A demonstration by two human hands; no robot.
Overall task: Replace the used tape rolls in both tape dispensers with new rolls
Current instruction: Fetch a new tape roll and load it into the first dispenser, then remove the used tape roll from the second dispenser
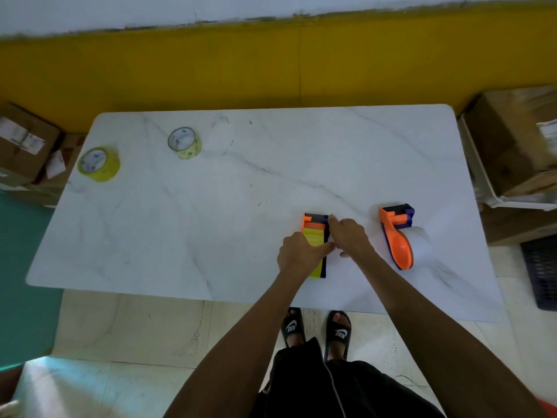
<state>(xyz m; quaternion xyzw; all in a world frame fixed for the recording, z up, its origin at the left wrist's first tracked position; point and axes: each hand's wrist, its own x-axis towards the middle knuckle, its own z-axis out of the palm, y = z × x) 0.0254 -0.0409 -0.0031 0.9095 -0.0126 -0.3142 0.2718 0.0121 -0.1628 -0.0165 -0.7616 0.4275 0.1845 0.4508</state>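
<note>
An orange and dark-blue tape dispenser (315,225) with a yellow roll in it stands near the front edge of the white marble table (211,206). My left hand (298,253) grips its yellow roll from the left. My right hand (349,235) holds its right side, with the forefinger up at the head. A second orange and blue dispenser (398,236) lies to the right, holding a whitish roll (420,244). Two loose yellow tape rolls sit at the far left: a fuller one (99,164) by the table's edge and a paler one (184,143) further in.
Cardboard boxes stand on the floor to the left (24,143) and on a rack to the right (512,140). A dark crate (542,273) sits at the right. A yellow wall band runs behind the table. My sandalled feet are under the front edge.
</note>
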